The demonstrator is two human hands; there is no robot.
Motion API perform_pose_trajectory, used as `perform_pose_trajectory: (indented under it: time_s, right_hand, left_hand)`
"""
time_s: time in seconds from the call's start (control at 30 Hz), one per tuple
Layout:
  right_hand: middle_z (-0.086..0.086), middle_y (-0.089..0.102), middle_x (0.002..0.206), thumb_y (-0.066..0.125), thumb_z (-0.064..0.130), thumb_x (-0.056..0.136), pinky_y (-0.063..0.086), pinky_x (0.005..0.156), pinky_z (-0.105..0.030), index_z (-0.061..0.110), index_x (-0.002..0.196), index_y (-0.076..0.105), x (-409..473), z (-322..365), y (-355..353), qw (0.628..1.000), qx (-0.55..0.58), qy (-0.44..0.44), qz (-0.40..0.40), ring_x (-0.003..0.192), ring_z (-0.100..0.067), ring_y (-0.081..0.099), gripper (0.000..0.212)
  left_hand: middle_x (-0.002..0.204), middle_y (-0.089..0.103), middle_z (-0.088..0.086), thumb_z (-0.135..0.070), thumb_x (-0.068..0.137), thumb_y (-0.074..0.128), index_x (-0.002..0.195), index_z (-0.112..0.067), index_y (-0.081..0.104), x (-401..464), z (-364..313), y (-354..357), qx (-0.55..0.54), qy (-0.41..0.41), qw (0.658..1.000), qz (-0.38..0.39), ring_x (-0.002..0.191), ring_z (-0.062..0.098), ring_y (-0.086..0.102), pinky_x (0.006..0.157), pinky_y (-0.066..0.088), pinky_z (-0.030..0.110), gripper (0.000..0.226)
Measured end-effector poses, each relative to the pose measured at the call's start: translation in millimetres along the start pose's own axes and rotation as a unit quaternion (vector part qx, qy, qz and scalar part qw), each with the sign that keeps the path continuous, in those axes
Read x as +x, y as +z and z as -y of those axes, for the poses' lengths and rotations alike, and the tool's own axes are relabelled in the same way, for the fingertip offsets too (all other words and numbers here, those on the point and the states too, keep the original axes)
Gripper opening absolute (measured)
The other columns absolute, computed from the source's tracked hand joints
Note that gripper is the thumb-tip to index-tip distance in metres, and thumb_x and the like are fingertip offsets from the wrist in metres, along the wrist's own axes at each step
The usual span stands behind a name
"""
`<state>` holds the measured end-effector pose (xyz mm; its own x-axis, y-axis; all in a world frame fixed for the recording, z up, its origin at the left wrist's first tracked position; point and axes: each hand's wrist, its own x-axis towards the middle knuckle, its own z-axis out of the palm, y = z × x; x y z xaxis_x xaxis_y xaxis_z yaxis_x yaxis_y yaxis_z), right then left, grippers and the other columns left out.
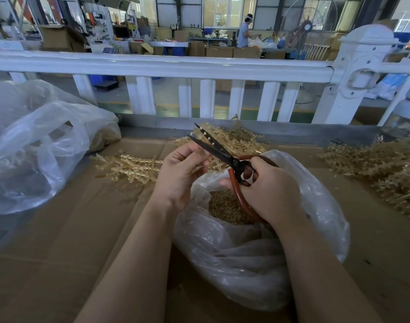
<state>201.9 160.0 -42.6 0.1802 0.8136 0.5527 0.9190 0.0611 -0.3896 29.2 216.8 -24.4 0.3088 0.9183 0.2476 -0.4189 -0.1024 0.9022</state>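
Observation:
My right hand [267, 190] grips the red handles of black-bladed scissors [213, 149], whose blades stand slightly apart and point up and left. My left hand [180, 173] pinches a thin tan plastic sprue strip [205, 135] with small pegs, held between the blades. Both hands hover over an open clear plastic bag [257, 252] that holds several small tan cut pieces [225, 206].
Piles of tan plastic sprues lie on the cardboard-covered table [71, 229]: one [129, 165] left of my hands, one [234, 141] behind them, one [385, 169] at the right. A large clear bag [36, 141] sits at the left. A white fence rail [164, 66] borders the far edge.

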Motion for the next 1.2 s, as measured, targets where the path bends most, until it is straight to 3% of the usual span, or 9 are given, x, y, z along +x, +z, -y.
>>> perform_pose_trajectory:
  time_s: [0.17,0.33,0.53,0.9,1.1,1.2]
  right_hand:
    - [0.016,0.062,0.071,0.033,0.096,0.065,0.046,0.057,-0.016,0.025,0.082,0.062,-0.2,-0.4,-0.4,1.000,0.004,-0.002,-0.005,0.064,-0.001,0.057,0.078]
    - [0.023,0.049,0.064,0.038,0.094,0.069,0.035,0.052,-0.011,0.027,0.080,0.061,-1.1,0.7,-1.4,1.000,0.013,-0.018,-0.012,0.058,0.007,0.047,0.072]
    - [0.017,0.063,0.073,0.042,0.093,0.068,0.054,0.060,-0.025,0.023,0.084,0.067,-0.7,0.5,-0.7,0.999,0.024,-0.027,-0.009,0.063,-0.001,0.057,0.076]
    - [0.020,0.062,0.078,0.043,0.091,0.068,0.054,0.063,-0.022,0.021,0.092,0.072,-1.0,3.2,-3.9,0.999,0.045,-0.025,-0.001,0.068,-0.004,0.060,0.080]
    - [0.023,0.057,0.077,0.041,0.092,0.069,0.046,0.061,-0.017,0.027,0.091,0.067,-2.3,4.1,-4.0,0.998,0.054,-0.026,0.002,0.068,-0.002,0.057,0.073]
    - [0.029,0.048,0.067,0.041,0.092,0.069,0.040,0.057,-0.013,0.034,0.083,0.055,-1.9,5.1,-4.1,0.998,0.053,-0.025,-0.001,0.062,0.004,0.052,0.061]
  left_hand:
    - [0.070,0.059,-0.002,-0.014,0.079,0.068,0.071,-0.022,0.070,0.1,0.6,-0.7,-0.024,0.006,0.999,0.030,0.069,0.010,0.052,0.075,0.045,0.025,0.011]
    - [0.073,0.063,-0.002,-0.010,0.080,0.066,0.080,-0.013,0.066,2.5,3.7,-4.7,-0.038,0.009,0.998,0.039,0.070,0.009,0.055,0.076,0.047,0.020,0.003]
    - [0.071,0.063,-0.002,-0.009,0.081,0.068,0.078,-0.015,0.067,3.0,5.1,-7.0,-0.043,0.012,0.998,0.050,0.070,0.010,0.054,0.076,0.043,0.025,0.007]
    - [0.071,0.062,-0.001,-0.010,0.079,0.069,0.078,-0.015,0.067,2.5,3.6,-6.1,-0.050,0.008,0.998,0.044,0.068,0.011,0.053,0.075,0.040,0.027,0.006]
    - [0.071,0.062,-0.001,-0.011,0.078,0.070,0.082,-0.012,0.064,2.0,4.2,-6.6,-0.043,0.010,0.998,0.051,0.068,0.010,0.053,0.074,0.042,0.025,0.008]
    - [0.071,0.061,-0.001,-0.009,0.080,0.068,0.083,-0.013,0.063,2.6,4.5,-5.9,-0.037,0.008,0.998,0.053,0.068,0.011,0.052,0.072,0.039,0.026,0.007]
